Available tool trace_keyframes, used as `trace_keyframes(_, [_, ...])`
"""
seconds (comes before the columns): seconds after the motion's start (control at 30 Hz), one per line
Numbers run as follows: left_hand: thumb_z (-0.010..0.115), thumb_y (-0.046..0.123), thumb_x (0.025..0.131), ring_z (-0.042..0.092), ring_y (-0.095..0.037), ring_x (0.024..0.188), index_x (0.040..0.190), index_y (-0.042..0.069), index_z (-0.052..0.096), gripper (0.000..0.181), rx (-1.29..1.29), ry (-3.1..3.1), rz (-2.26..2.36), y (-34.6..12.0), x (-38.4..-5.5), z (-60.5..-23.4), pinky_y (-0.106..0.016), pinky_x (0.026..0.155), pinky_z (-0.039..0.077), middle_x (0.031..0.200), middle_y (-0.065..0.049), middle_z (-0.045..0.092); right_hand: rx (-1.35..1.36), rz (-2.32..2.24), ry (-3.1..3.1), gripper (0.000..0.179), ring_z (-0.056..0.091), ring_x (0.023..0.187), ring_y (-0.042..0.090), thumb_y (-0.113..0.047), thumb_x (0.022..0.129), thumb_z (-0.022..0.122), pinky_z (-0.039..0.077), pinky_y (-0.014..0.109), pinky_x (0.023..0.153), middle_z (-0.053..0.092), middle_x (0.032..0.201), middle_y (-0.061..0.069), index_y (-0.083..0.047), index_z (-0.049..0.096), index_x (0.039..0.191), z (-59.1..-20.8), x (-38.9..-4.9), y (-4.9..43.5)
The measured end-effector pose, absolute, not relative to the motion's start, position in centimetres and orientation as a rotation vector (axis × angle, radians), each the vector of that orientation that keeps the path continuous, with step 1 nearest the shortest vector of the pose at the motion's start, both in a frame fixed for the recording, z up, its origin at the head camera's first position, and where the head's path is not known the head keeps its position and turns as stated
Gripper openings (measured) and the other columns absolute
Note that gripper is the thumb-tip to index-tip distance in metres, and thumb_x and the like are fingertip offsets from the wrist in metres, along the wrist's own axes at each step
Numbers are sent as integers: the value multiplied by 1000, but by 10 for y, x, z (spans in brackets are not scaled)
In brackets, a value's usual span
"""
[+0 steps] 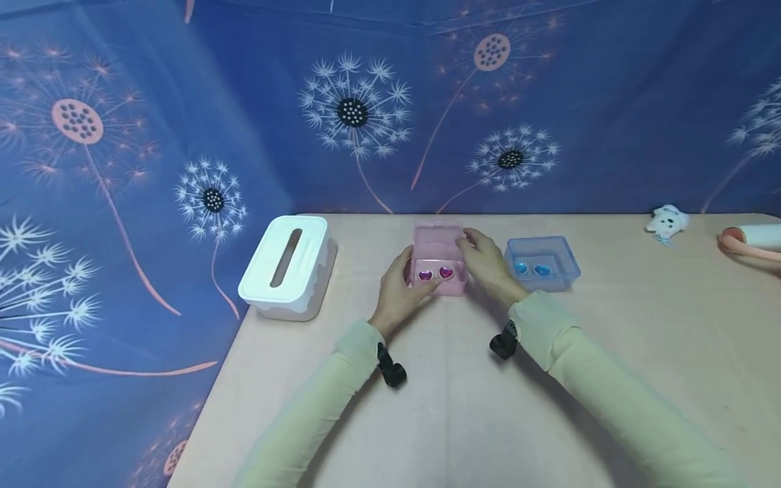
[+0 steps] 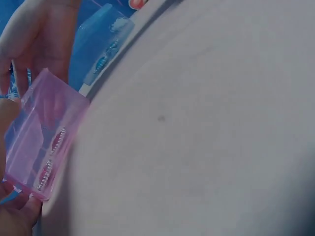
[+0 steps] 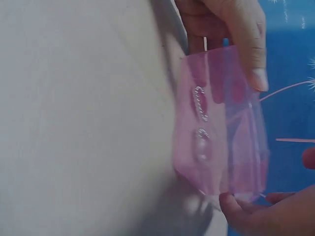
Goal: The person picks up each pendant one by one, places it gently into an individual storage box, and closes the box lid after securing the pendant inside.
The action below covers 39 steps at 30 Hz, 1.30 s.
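A small see-through pink box (image 1: 453, 287) stands on the table with its lid (image 1: 438, 234) raised at the back. Two magenta heart-shaped gems (image 1: 446, 272) with beaded silver rims sit inside. My left hand (image 1: 398, 293) grips the box's left side, its thumb along the front. On the right, my right hand (image 1: 486, 266) holds the box by the edge of the raised lid; its farther fingers are partly hidden. In the right wrist view, the fingertips of my right hand (image 3: 270, 211) meet the box's near end.
Just right of the pink box is a see-through blue box (image 1: 563, 261) holding two blue gems (image 1: 542, 270). A white lidded box with a slot (image 1: 305, 261) stands left. A small white figure (image 1: 667, 221) and a white roll with a pink strap (image 1: 753, 238) lie far right.
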<state>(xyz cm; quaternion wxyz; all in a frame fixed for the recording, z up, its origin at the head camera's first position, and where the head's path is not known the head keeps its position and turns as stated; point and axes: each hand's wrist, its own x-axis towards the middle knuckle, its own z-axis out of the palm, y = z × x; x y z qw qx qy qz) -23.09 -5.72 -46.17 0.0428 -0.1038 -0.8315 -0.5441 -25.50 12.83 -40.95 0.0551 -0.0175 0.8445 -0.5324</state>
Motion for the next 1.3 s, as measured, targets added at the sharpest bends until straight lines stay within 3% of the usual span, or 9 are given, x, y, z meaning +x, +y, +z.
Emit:
trace_keyframes(0.13, [79, 27, 80, 49, -29, 132, 149, 2, 30, 89, -356, -2541, -1641, -55, -231, -462, -32, 108, 41, 147, -18, 44, 4, -1595, 2538, 62, 30, 143, 39, -36, 103, 34, 25, 49, 118, 33, 153, 23, 2, 25, 150, -415, -255, 127])
trace_keyframes(0.4, [80, 28, 79, 52, -30, 129, 148, 1, 33, 87, -369, -2525, -1605, -55, -233, -462, -35, 106, 44, 144, -18, 47, 55, -1761, 2465, 54, 51, 126, 36, -25, 102, 37, 43, 45, 105, 51, 139, 25, 1, 30, 149, -418, -259, 129])
trace_keyframes(0.53, [80, 26, 80, 53, -30, 129, 147, 0, 33, 86, -382, -2522, -1602, -54, -234, -462, -34, 106, 44, 144, -19, 47, 129, -1912, 2383, 58, 54, 122, 38, -25, 102, 39, 51, 41, 94, 52, 137, 25, -7, 20, 153, -415, -262, 130])
trace_keyframes(0.63, [80, 24, 79, 54, -29, 127, 147, 0, 34, 86, -381, -2511, -1623, -54, -235, -463, -33, 105, 45, 143, -19, 47, 157, -2006, 2347, 61, 53, 124, 38, -28, 102, 39, 48, 43, 99, 51, 138, 25, -11, 15, 155, -412, -264, 129])
trace_keyframes(0.67, [80, 24, 79, 54, -28, 127, 147, 0, 34, 86, -376, -2509, -1627, -54, -235, -463, -33, 105, 45, 143, -18, 48, 155, -2034, 2338, 60, 52, 126, 38, -29, 102, 39, 42, 45, 107, 51, 139, 25, -11, 15, 155, -411, -265, 128])
trace_keyframes(0.8, [81, 23, 79, 53, -28, 128, 147, 1, 34, 86, -353, -2504, -1635, -54, -236, -464, -33, 106, 44, 144, -18, 47, 91, -2099, 2349, 56, 50, 128, 40, -34, 103, 37, 36, 47, 112, 50, 139, 27, -8, 26, 152, -407, -269, 125])
trace_keyframes(1.07, [82, 19, 78, 49, -29, 133, 147, 2, 34, 86, -326, -2483, -1700, -54, -236, -465, -31, 108, 41, 146, -18, 45, 76, -2126, 2276, 67, 50, 124, 45, -54, 100, 34, 40, 52, 106, 47, 137, 29, -1, 44, 139, -397, -277, 120])
trace_keyframes(1.3, [82, 19, 77, 51, -28, 131, 147, 1, 35, 86, -324, -2485, -1697, -56, -233, -465, -31, 108, 42, 145, -17, 47, 115, -2034, 2253, 71, 53, 120, 40, -58, 99, 32, 41, 51, 106, 48, 139, 26, 1, 52, 132, -394, -278, 119])
